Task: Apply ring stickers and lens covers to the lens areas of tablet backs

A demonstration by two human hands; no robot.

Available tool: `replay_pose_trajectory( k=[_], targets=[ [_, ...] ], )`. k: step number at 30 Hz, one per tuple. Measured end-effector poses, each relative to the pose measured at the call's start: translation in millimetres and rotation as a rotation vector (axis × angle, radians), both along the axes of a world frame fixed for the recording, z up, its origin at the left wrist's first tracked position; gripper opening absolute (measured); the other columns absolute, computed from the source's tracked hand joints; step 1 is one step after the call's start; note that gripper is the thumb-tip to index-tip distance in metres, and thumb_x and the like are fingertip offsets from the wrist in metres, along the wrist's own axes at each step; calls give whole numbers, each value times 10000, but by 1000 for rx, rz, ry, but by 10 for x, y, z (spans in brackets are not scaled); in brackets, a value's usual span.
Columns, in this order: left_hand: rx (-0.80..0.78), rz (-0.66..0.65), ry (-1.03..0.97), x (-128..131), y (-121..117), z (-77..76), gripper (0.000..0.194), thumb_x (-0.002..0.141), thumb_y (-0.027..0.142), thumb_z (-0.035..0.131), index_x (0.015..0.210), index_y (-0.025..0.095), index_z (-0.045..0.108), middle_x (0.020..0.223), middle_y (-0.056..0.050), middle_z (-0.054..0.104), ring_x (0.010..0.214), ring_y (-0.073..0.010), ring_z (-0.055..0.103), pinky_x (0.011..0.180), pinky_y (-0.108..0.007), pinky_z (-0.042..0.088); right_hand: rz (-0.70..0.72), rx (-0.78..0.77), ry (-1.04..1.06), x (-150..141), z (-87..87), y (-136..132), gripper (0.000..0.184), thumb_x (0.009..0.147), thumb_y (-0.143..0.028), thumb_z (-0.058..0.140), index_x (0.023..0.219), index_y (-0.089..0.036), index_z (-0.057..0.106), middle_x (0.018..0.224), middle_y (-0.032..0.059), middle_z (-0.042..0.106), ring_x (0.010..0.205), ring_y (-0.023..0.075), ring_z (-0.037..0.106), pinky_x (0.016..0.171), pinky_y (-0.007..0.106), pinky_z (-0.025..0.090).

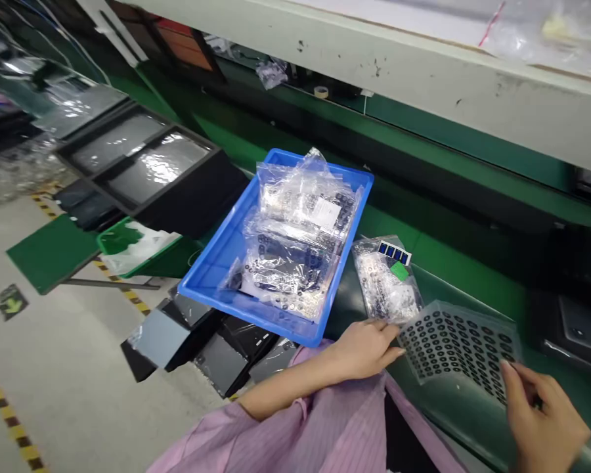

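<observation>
My right hand (546, 410) is closed, pinching the right edge of a thin clear sheet of black ring-shaped stickers (456, 348) between thumb and fingers. The sheet bows over the dark green bench top. At its left edge is my left hand (367, 348), thumb and fingers apart; whether the fingertips touch the sheet is hard to tell. Just beyond that hand lies a clear plastic bag (381, 289) of small parts, with a strip of dark blue squares (394, 252) and a green label (399, 270) on it.
A blue tray (276, 323) holding several clear bags (295, 263) of small parts stands left of the bench bag. Further left are a black divided tray (148, 157) and a green bin (150, 259). A pale shelf edge (374, 72) runs overhead; dark devices (581, 322) lie at the right.
</observation>
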State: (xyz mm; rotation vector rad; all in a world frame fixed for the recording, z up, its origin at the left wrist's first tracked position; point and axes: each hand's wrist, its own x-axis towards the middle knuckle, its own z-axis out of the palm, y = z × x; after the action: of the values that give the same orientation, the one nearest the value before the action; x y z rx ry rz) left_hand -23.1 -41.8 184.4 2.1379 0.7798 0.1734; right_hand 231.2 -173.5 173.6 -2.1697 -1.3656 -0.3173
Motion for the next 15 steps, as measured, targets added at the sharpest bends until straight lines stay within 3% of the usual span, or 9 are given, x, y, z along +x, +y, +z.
replay_pose_trajectory(
  k=[3,8,11,15],
  targets=[
    [-170,12,94,44,-57,-282,186,838,230,571,970,103,605,991,-160,637,966,-312,604,856,-498,483,-130,-178,25,238,-152,-117,483,854,-582,462,810,-149,671,597,38,569,538,164,526,503,268,354],
    [-536,212,120,172,-99,-823,263,858,294,615,1069,139,588,1073,-73,617,979,-209,600,873,-434,496,-376,-499,46,469,-620,-285,574,865,-582,326,934,-144,690,819,156,675,585,259,564,472,325,334],
    [-744,486,103,276,-9,-1118,273,902,327,558,1099,138,572,1037,-65,622,874,-174,625,756,-363,544,-259,-582,136,433,-856,-217,599,846,-599,320,900,-142,704,867,187,689,558,261,575,478,345,374],
    [-857,911,20,431,158,-1409,299,907,331,550,1140,145,553,1083,-75,606,899,-182,620,762,-371,546,9,-582,255,305,-1014,29,592,865,-577,303,947,-137,690,939,144,700,693,241,636,672,355,482]
  ],
)
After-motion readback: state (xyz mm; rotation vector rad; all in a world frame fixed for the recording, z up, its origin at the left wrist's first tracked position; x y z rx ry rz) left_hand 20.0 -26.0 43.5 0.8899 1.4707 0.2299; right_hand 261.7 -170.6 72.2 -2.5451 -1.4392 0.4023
